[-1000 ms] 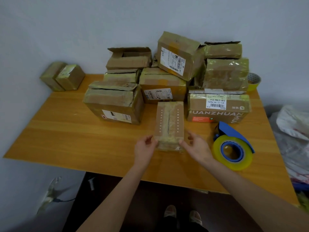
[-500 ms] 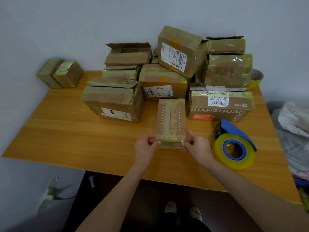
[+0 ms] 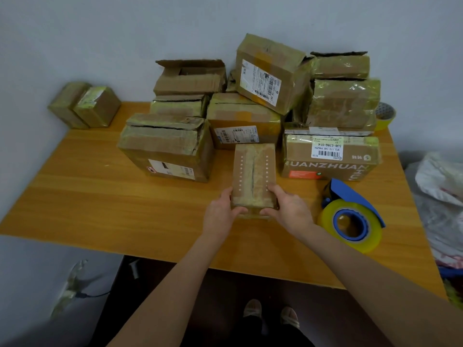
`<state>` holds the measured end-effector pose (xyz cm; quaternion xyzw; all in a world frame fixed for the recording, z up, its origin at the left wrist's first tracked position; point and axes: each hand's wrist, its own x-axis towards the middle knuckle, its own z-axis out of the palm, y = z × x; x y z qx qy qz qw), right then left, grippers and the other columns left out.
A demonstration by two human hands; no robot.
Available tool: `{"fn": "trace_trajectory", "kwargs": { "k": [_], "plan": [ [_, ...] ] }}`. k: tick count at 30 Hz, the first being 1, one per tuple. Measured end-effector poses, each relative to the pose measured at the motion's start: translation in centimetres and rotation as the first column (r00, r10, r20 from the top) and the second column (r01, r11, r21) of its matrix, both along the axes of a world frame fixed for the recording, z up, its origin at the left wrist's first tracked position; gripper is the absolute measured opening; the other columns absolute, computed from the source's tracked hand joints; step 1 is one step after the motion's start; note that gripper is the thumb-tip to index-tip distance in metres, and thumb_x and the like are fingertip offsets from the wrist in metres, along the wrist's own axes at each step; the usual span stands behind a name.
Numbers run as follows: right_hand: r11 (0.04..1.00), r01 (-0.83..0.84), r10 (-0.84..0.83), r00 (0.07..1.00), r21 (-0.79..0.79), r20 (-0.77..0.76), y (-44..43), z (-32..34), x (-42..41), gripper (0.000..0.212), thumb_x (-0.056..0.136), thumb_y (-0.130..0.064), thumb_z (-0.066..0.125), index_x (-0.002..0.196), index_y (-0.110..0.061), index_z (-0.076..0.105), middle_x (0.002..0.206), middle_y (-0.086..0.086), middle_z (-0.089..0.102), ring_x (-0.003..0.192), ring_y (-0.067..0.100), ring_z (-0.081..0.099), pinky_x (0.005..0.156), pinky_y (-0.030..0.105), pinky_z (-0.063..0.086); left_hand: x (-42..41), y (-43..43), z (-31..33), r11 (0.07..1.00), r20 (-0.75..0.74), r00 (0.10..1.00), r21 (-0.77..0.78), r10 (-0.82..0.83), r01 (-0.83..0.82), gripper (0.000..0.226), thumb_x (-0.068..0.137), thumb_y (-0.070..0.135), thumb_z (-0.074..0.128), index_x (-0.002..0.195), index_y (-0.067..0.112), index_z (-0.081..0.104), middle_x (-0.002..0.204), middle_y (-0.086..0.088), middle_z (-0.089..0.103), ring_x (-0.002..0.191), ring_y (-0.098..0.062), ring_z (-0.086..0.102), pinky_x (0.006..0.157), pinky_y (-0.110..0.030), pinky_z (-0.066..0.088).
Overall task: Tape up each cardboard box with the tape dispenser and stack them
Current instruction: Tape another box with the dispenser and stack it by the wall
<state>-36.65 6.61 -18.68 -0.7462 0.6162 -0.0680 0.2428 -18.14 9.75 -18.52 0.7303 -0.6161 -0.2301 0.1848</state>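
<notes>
Head view, nearest first: both forearms reach over the front edge of the bench [image 3: 100, 196] to a small cardboard box [image 3: 254, 169] lying flat on it, about mid-width. The left hand [image 3: 223, 211] holds the near left corner and the right hand [image 3: 288, 209] the near right corner. On each, the fingers [image 3: 226, 194] curl along the side wall and the thumb lies across the near end face, so the box is pinched between the two hands.

Its long axis runs straight away from the person, one short end toward them and the other toward the pile. The top seam runs the same way under old tape and looks slightly gapped.

Going by its size and the easy hold, it is probably light. The board looks worn, stiffest at the corners and likely to dent mid-panel. The glossy taped patches may be slippery, so the corners and side walls are the safer hold.

Just beside the right hand but apart from it, the tape dispenser [image 3: 350, 216] lies on its side, with a blue frame and a yellowish roll.

Behind the small box, larger boxes [image 3: 165, 149] stand stacked against the wall. At the far left corner sit two small taped boxes [image 3: 85, 106], and at the far right a spare tape roll [image 3: 384, 115].
</notes>
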Motion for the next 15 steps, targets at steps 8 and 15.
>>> {"fn": "trace_trajectory", "kwargs": {
  "k": [8, 15],
  "plan": [
    [0.989, -0.023, 0.006, 0.993, 0.144, 0.119, -0.9, 0.9, -1.3, 0.064, 0.082, -0.051, 0.069, 0.136, -0.034, 0.041, 0.093, -0.007, 0.063, 0.070, 0.009, 0.059, 0.055, 0.023, 0.048, 1.0, 0.2, 0.2, 0.999, -0.141, 0.989, 0.011, -0.036, 0.038, 0.068, 0.086, 0.040, 0.066, 0.143, 0.016, 0.039, 0.121, -0.003, 0.066, 0.096, -0.013, 0.065, 0.084, -0.022, 0.051],
    [0.995, -0.012, -0.004, 0.987, 0.103, 0.161, 0.0, 1.1, 0.5, 0.045, 0.097, -0.035, 0.056, 0.138, -0.027, 0.040, 0.103, 0.002, 0.070, 0.071, 0.016, 0.064, 0.061, 0.029, 0.054, -1.1, -1.7, 0.5, 0.978, -0.027, 0.989, 0.155, 0.148, -0.142, 0.068, 0.089, 0.050, 0.057, 0.140, 0.010, 0.036, 0.128, -0.008, 0.054, 0.112, -0.025, 0.056, 0.088, -0.039, 0.050]
  ]
}}
